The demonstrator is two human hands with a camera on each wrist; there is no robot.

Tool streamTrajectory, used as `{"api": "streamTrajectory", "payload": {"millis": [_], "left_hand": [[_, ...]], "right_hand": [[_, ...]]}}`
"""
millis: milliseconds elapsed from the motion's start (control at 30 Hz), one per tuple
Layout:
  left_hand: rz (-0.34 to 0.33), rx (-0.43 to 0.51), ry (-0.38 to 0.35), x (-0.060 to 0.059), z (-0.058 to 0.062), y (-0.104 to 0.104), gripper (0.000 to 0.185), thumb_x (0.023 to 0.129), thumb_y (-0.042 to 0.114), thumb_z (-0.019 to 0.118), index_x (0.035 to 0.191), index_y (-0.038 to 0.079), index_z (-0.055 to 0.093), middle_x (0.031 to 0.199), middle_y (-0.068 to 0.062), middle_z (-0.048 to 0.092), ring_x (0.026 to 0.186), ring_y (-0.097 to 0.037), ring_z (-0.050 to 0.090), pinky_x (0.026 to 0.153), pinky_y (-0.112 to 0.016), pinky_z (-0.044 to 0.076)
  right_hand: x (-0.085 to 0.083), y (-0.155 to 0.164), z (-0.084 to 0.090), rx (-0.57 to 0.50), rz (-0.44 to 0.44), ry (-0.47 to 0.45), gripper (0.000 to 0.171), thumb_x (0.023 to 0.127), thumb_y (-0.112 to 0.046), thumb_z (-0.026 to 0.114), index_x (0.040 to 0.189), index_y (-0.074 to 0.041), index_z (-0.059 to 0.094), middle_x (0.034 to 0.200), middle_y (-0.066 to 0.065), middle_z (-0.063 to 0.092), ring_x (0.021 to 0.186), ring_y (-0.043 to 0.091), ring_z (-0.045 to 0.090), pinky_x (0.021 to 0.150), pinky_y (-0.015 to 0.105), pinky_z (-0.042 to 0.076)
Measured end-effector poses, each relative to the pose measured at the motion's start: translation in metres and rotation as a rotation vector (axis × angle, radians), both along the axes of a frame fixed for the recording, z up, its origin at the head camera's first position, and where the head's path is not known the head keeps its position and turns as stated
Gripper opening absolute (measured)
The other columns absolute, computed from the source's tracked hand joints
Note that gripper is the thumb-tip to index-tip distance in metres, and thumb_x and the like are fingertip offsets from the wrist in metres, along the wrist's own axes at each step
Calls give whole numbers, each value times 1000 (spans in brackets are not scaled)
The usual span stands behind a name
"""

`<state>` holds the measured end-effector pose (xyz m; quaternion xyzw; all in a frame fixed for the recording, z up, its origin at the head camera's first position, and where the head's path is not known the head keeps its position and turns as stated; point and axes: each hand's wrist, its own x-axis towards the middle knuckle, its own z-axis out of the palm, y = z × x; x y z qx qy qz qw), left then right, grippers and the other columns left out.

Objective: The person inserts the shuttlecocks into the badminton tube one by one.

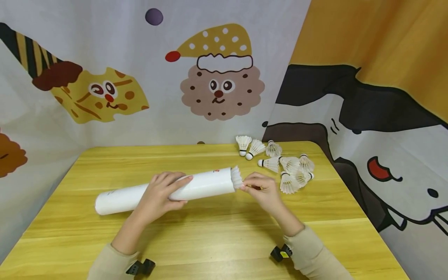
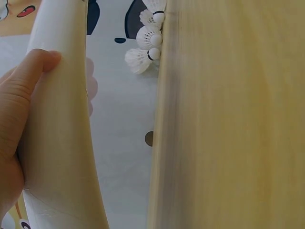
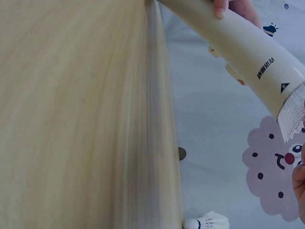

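A long white shuttlecock tube (image 1: 206, 184) lies slanted above the table, its right end higher in the head view. My left hand (image 1: 161, 194) grips it round the middle; in the left wrist view the thumb (image 2: 40, 64) presses along its side. Out of the tube's right end sticks the feather skirt of a shuttlecock (image 1: 236, 178), the rest of it hidden inside. My right hand (image 1: 264, 191) pinches the skirt's edge between thumb and forefinger. In the right wrist view the feathers (image 3: 291, 117) fan out of the tube mouth, and that hand shows only partly at the frame's edge.
Several loose white shuttlecocks (image 1: 288, 165) lie in a cluster at the table's back right, beyond the right hand. The wooden table (image 1: 217, 241) ends at the back against a cartoon-printed curtain (image 1: 133, 50). Small black devices (image 1: 140, 267) are worn at both wrists.
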<state>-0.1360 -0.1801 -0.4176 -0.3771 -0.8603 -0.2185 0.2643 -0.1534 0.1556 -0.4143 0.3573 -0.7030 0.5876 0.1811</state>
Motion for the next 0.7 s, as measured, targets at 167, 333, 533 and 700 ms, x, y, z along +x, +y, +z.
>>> {"api": "streamTrajectory", "payload": {"millis": [167,333,533,700], "left_hand": [[-8,6,7,0,-1,1,63,91,61,46,137,19,55,126,-8,58,107,-29,53,84,-52,40],[-12,10,13,0,-1,2,62,91,61,47,136,19,56,125,-9,58,106,-29,53,84,-53,40],[-3,2,18,1,-1,2,63,91,62,45,136,19,56,125,-8,58,106,-29,54,85,-53,41],[-5,2,20,0,-2,2,64,91,62,45,136,19,56,125,-8,58,106,-29,54,84,-53,41]], "right_hand": [[9,-11,14,-3,42,-15,18,70,26,68,77,10,70,76,18,64,61,11,49,46,24,38],[11,-17,17,14,54,-65,10,76,19,67,78,10,70,78,20,64,62,10,50,49,21,41],[10,-21,16,28,45,-114,14,75,23,64,79,11,69,81,19,65,67,9,55,53,24,48],[7,-25,16,44,47,-144,17,73,26,60,81,14,69,83,22,65,71,10,56,57,25,50]]}}
